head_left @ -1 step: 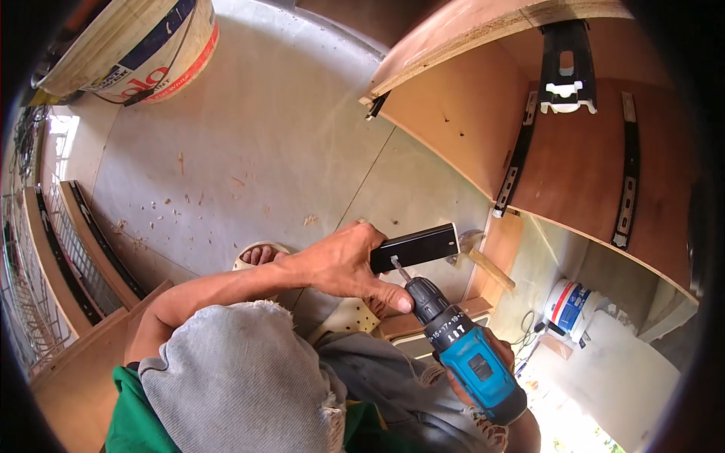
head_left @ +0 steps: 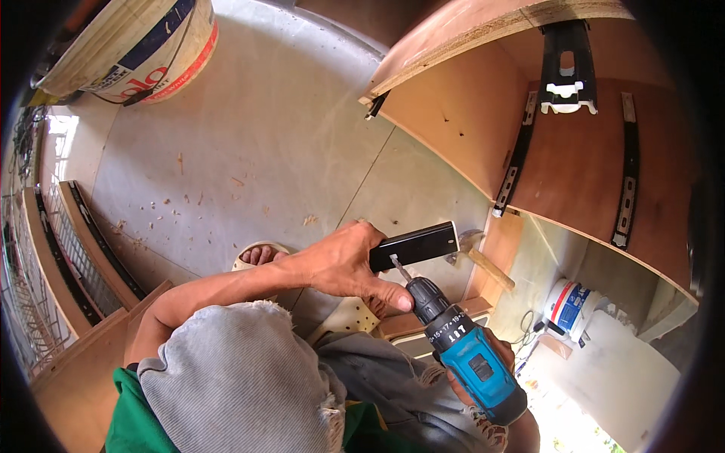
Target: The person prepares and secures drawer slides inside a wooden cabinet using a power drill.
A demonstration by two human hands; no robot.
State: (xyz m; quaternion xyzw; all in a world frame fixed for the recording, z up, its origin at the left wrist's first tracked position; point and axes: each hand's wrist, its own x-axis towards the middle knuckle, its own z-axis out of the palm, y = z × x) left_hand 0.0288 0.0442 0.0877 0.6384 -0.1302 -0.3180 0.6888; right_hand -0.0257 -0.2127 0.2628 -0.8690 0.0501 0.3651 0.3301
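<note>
My left hand (head_left: 340, 260) is closed around one end of a black metal rail (head_left: 421, 247) that looks like a drawer slide. Its thumb stretches toward the chuck of a blue and black cordless drill (head_left: 477, 368). My right hand (head_left: 498, 349), mostly hidden beneath the drill, grips its handle. The drill's bit (head_left: 401, 266) meets the rail's face near the left fingers; whether it turns cannot be made out. Between my arms are my knees in grey jeans (head_left: 242, 370).
A hammer (head_left: 489, 268) lies beyond the rail. At the right stands a wooden cabinet (head_left: 574, 166) with black drawer slides (head_left: 627, 174). Wire baskets with slides (head_left: 57, 257) are at left, a paint bucket (head_left: 162, 57) far left, and a smaller bucket (head_left: 568, 306) at right. Wood chips dot the floor.
</note>
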